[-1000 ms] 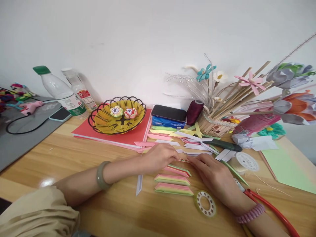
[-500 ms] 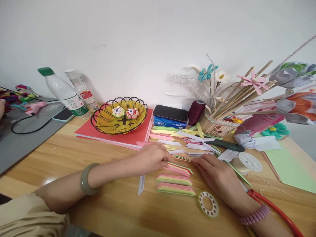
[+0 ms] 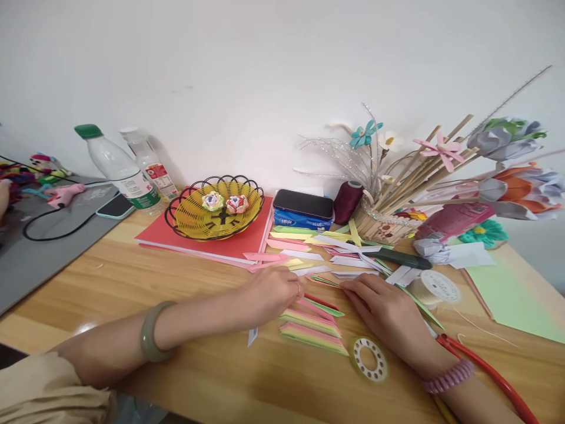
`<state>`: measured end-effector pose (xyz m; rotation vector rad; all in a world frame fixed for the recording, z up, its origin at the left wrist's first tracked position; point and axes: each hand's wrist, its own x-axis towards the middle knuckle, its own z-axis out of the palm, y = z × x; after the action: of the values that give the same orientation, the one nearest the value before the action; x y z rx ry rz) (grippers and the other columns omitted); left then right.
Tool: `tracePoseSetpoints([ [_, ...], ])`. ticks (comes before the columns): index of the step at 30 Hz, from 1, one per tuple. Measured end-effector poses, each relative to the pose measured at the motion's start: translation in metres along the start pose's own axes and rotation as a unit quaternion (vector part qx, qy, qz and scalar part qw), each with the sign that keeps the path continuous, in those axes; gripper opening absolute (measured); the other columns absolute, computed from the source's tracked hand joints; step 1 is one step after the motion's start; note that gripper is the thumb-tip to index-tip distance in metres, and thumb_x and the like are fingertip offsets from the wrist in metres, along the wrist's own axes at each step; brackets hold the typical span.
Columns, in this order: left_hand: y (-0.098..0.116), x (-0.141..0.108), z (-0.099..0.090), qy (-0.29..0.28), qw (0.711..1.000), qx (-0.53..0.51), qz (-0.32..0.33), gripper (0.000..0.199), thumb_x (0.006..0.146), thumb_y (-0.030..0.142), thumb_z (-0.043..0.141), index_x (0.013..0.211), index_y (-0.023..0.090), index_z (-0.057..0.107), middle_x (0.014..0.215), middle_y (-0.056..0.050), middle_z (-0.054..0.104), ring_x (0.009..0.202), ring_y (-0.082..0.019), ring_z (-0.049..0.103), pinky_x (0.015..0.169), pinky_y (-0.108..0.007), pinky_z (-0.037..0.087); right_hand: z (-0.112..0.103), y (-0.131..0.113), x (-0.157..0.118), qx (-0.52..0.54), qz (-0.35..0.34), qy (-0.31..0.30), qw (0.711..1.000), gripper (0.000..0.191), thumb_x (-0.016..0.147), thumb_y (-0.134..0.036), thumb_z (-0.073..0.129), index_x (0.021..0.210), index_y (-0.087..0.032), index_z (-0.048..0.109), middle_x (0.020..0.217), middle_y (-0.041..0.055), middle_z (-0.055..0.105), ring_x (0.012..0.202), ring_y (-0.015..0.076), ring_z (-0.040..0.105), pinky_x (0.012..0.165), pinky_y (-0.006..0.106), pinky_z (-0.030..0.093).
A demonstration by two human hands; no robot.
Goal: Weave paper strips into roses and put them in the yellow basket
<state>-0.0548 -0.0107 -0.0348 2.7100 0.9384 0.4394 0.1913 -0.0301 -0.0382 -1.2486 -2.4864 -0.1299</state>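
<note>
My left hand (image 3: 277, 294), with closed fingers, is on the end of a red and green folded strip (image 3: 324, 305), just above the rows of pink, yellow and green folded strips (image 3: 312, 340). To the right, my right hand (image 3: 384, 309) has its fingertips pressed together on the end of a thin green folded piece (image 3: 325, 280). Behind both hands lie loose white, pink and yellow paper strips (image 3: 304, 255). A roll of tape (image 3: 369, 359) rests flat below my right hand. Part of a white strip (image 3: 252, 337) shows beneath my left wrist.
A yellow basket (image 3: 185, 221) with two paper flowers sits on red paper (image 3: 152, 229). Two bottles (image 3: 121, 171) stand at left. A phone (image 3: 303, 203) lies on a blue pack. Thread spool (image 3: 435, 287), red-handled tool (image 3: 485, 368) and flower holder (image 3: 382, 227) are right. Another person's hand shows far left.
My left hand has moved slightly down, and the red and green strip near its fingers has shifted and tilted. My right hand stays at the thin green piece. The view has shifted slightly.
</note>
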Motion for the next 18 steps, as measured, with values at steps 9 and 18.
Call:
tracePoseSetpoints([
  [9,-0.004,0.001,-0.004,0.012,0.973,-0.186,-0.134,0.011,0.074,0.018,0.054,0.078,0.018,0.064,0.083,-0.003,0.066,0.078,-0.015,0.057,0.072,-0.026,0.04,0.0,-0.002,0.0,-0.023,0.0,0.011,1.0,0.023,0.089,-0.025,0.04,0.093,-0.018,0.061,0.083,0.0059,0.063,0.075,0.0164,0.058,0.063,0.028,0.047],
  [18,-0.018,0.009,-0.001,0.03,0.894,-0.375,-0.243,0.011,0.064,0.024,0.064,0.07,0.015,0.063,0.069,-0.001,0.066,0.064,-0.011,0.059,0.06,-0.021,0.044,-0.003,-0.003,0.002,-0.033,-0.004,0.04,0.999,0.023,0.087,-0.026,0.044,0.103,-0.018,0.059,0.097,0.0083,0.062,0.087,0.0192,0.058,0.072,0.032,0.049],
])
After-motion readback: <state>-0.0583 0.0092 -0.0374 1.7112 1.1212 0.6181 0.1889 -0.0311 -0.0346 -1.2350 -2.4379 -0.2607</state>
